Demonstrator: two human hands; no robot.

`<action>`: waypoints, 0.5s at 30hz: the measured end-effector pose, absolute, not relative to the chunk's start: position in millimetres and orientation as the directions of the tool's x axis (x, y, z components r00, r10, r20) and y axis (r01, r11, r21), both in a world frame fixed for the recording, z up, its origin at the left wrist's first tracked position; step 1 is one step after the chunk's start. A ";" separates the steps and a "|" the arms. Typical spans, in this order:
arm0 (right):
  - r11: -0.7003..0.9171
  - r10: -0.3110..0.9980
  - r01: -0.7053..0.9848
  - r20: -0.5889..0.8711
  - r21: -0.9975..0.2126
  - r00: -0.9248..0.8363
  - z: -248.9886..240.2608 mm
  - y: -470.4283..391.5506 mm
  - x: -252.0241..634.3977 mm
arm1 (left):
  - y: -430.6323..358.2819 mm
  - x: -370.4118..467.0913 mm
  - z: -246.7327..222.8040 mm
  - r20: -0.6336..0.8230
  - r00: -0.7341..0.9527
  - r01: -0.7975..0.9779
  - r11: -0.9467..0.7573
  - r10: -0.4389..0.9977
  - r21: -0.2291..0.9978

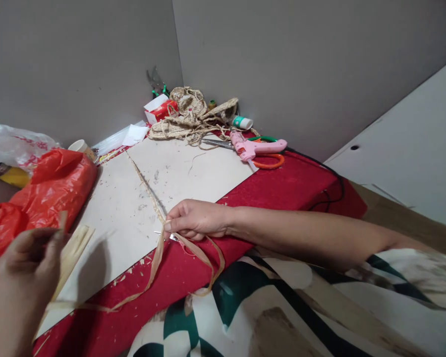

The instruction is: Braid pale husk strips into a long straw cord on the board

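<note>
A thin straw braid (144,183) runs across the pale board (200,183) to my right hand (193,219), whose thumb and fingers pinch its near end. Loose straw strips (200,254) hang below that hand, over the red cloth. One long strip curves left along the board's front edge toward my left hand (26,277). That hand is raised at the lower left, closed with a short straw end showing above its fingertips. Flat straw pieces (74,248) lie just behind it on the board. Beneath my right hand, a small metal tool is partly hidden.
Red plastic bag (63,183) and clear bag (15,144) sit at the left, by a paper cup (82,148). Braided straw coils (189,116), a red box (163,109) and pliers (156,84) are at the back. A pink glue gun (258,146) lies over orange-handled scissors (271,161).
</note>
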State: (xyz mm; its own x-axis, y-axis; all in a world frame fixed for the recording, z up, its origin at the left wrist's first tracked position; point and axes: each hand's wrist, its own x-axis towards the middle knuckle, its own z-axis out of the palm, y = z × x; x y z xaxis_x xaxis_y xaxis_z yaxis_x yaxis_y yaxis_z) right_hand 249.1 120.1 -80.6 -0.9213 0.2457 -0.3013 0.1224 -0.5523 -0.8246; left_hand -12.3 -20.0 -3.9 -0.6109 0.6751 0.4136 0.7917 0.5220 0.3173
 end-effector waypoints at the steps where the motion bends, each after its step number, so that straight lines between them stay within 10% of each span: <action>1: -0.538 0.260 0.116 -0.295 -0.835 -0.919 -81.0 119.3 248.9 | -17.6 5.9 -8.0 0.343 -0.605 0.788 0.480 0.719 0.385; 6: -0.481 0.344 0.064 -0.256 -0.875 -0.903 -80.2 115.3 248.4 | -9.2 84.5 -32.9 -0.130 -0.463 0.394 0.335 0.877 0.856; 15: -0.416 0.400 0.045 -0.228 -0.908 -0.888 -80.4 112.5 248.9 | -5.7 101.8 -53.8 -0.394 -0.312 0.038 0.426 0.864 0.904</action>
